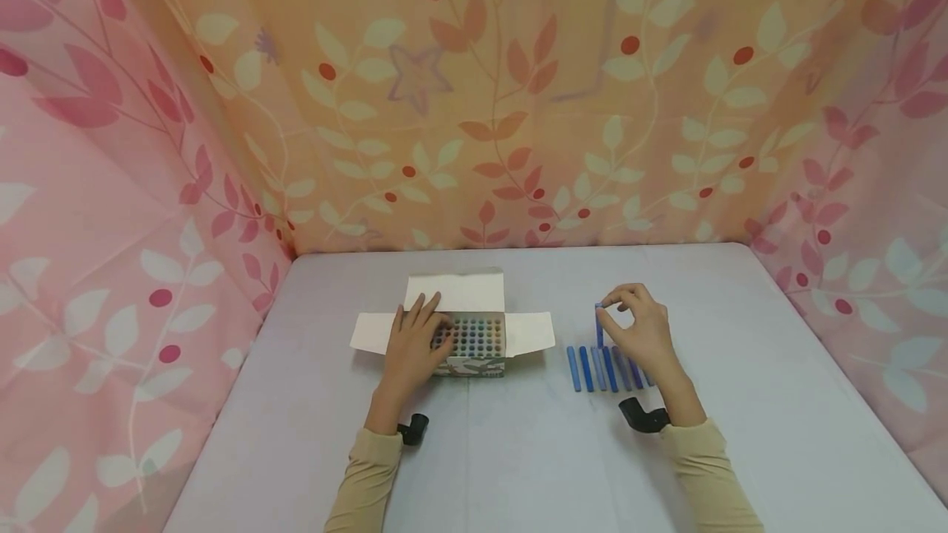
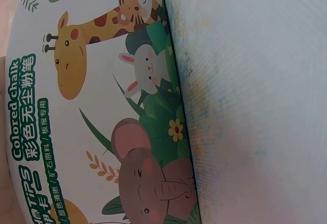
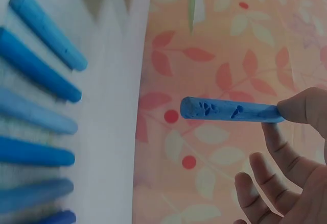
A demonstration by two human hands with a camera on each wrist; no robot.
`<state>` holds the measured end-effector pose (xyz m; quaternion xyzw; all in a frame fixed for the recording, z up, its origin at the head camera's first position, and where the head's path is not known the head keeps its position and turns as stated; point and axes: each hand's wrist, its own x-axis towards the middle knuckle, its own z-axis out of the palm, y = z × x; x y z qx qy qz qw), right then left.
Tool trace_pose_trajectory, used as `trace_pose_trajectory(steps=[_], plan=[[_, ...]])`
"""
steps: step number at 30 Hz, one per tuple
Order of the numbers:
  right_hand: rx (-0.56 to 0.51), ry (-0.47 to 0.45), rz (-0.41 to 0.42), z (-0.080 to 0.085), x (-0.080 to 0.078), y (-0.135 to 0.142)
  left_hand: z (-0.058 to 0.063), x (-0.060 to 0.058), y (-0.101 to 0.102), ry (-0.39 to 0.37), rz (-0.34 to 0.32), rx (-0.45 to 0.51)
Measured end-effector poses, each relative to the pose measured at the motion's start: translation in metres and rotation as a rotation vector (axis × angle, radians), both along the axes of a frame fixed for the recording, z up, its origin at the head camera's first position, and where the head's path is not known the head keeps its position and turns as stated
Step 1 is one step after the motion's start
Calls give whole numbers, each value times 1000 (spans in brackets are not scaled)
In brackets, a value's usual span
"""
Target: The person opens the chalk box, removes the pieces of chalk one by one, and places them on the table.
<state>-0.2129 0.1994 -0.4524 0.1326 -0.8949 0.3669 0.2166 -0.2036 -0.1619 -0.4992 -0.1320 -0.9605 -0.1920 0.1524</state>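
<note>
My right hand [image 1: 650,334] pinches a blue chalk stick [image 3: 232,110] by its top end between thumb and index finger. In the head view this stick hangs upright behind a row of blue chalk sticks [image 1: 583,368] lying side by side on the table. Small dark pits mark its side in the right wrist view. My left hand [image 1: 415,344] rests on the left part of an opened chalk box [image 1: 474,368], fingers spread, thumb and index fingertip over the chalk ends. Animal drawings and "Colored chalk" lettering cover the box's side in the left wrist view.
The box's back flap [image 1: 459,290] and right flap [image 1: 532,333] are folded outward. Rows of multicoloured chalk ends [image 1: 477,336] fill it. A pale cloth covers the table [image 1: 518,467]; flowered curtains [image 1: 474,105] stand behind and at both sides. Wrist cameras [image 1: 643,416] sit on both wrists.
</note>
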Motion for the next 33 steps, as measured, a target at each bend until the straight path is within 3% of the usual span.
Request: trace_pose_trajectory(steps=[10,20,33], plan=[[81,-43,-60,-2,4,29,-1,-1,0,9,4,-4],[149,-154,-140,-4,9,54,-2,-2,0,11,5,-19],[175,-226,-185,-12,9,86,-1,-2,1,-17,13,-9]])
